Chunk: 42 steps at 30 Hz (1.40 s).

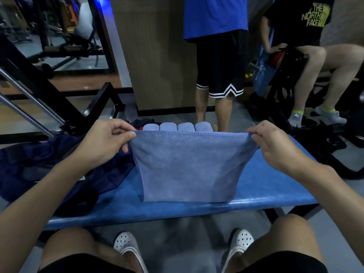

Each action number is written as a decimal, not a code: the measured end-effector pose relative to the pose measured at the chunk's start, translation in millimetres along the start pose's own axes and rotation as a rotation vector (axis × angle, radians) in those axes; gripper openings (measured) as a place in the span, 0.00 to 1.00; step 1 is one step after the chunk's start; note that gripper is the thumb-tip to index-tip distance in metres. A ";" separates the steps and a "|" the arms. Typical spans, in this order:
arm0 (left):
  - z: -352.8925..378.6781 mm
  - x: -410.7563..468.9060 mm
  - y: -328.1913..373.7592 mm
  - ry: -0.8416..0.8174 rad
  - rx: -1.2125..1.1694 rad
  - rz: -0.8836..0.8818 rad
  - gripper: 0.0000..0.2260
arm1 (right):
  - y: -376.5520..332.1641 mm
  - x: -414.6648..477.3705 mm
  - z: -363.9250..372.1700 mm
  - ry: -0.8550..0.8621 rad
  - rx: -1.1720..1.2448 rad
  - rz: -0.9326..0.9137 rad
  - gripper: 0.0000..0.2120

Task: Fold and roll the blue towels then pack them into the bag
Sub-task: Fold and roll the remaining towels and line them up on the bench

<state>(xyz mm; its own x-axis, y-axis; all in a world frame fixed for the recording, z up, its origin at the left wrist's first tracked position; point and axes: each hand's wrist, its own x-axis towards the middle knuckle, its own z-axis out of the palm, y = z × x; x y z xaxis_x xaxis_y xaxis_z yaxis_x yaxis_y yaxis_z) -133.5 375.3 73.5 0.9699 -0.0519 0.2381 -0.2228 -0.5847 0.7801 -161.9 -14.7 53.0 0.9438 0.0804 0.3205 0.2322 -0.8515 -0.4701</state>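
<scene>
I hold a light blue towel (189, 168) stretched out above the blue padded bench (275, 186). My left hand (107, 137) pinches its upper left corner, and my right hand (275, 144) pinches its upper right corner. The towel hangs down flat, its lower edge near the bench's front edge. Behind its top hem, several rolled blue towels (177, 127) lie side by side at the far edge of the bench. A dark navy bag (49, 166) lies slumped on the bench's left end.
One person in a blue shirt and black shorts (218, 71) stands just beyond the bench. Another person sits on exercise equipment (295, 79) at the right. A black metal gym frame (59, 107) rises at the left. My knees and white shoes (128, 245) are below the bench.
</scene>
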 end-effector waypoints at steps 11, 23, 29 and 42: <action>-3.5 -4.4 -3.8 -0.024 -0.243 -0.079 0.03 | -5.3 -8.1 -6.8 0.021 0.090 0.058 0.07; -6.6 -10.8 0.4 -0.080 -0.454 -0.213 0.06 | -8.1 -5.9 -14.8 0.020 0.325 0.093 0.08; -18.3 -17.0 5.3 -0.287 -0.448 -0.353 0.14 | -6.8 -15.5 -26.4 -0.122 0.542 0.207 0.06; 7.5 -6.0 -4.7 0.006 -0.487 -0.189 0.04 | -5.6 4.0 7.4 0.083 0.804 0.229 0.06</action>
<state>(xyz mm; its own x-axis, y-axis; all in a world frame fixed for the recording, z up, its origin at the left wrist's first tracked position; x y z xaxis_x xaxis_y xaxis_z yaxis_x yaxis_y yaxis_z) -137.6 372.3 64.1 0.9973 0.0233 0.0690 -0.0651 -0.1389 0.9882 -157.7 -5.9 50.8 0.9750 -0.1145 0.1903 0.1633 -0.2114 -0.9637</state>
